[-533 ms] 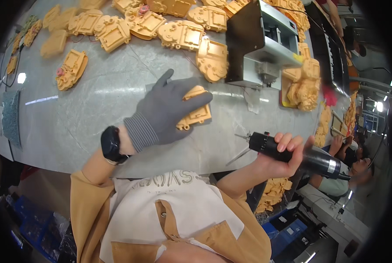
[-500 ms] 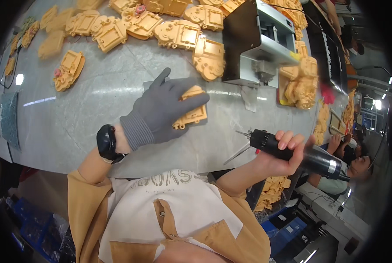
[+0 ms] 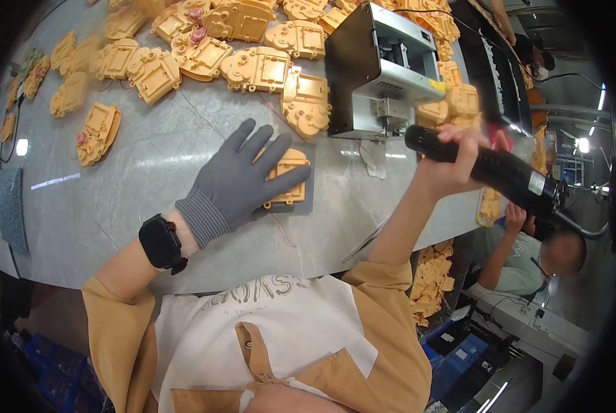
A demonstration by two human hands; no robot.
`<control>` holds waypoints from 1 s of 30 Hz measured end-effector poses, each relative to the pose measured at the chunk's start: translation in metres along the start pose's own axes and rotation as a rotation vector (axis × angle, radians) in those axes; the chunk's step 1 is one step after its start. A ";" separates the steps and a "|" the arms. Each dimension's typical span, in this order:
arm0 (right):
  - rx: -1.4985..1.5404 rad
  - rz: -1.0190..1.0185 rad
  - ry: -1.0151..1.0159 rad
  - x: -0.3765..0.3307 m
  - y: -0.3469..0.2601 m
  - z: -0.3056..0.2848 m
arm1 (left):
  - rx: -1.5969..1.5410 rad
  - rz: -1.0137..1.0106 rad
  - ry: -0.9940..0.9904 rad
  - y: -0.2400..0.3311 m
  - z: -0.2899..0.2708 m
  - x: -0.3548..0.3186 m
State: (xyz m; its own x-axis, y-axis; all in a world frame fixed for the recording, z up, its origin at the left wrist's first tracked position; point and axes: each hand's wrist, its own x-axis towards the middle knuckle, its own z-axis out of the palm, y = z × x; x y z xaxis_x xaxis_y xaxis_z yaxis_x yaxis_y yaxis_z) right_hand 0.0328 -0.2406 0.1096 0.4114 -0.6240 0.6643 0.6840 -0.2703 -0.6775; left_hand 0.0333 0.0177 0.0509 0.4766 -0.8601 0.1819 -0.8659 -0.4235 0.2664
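Pressing flat, the gloved left hand (image 3: 242, 175) spreads its fingers over a yellow plastic housing (image 3: 287, 180) that lies on a dark mat (image 3: 306, 199) near the middle of the frame, a grip that is open and bearing down, seemingly to keep the part from sliding. The bare right hand (image 3: 456, 162) is closed around a black electric screwdriver (image 3: 487, 168), held raised at centre right, just in front of a grey box-shaped machine (image 3: 380, 69). More yellow housings (image 3: 253, 69) lie spread across the upper part of the grey surface (image 3: 115, 193). At lower right another person (image 3: 528, 258) sits by a bench.
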 end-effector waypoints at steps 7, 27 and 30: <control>-0.068 -0.064 -0.048 -0.017 0.008 0.003 | -0.199 -0.177 0.130 0.011 0.005 -0.010; -0.021 -0.092 0.042 -0.019 0.006 0.005 | -0.516 -0.258 0.297 0.007 0.040 -0.029; -0.131 -0.132 -0.023 -0.021 0.019 -0.001 | -0.463 -0.259 0.273 0.006 0.038 -0.030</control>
State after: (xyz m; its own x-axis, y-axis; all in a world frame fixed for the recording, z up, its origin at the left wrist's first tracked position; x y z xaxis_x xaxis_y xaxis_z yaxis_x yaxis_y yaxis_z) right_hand 0.0369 -0.2335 0.0822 0.3377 -0.5607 0.7560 0.6494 -0.4426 -0.6184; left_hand 0.0077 0.0299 0.0108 0.7382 -0.6153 0.2765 -0.5893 -0.3887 0.7083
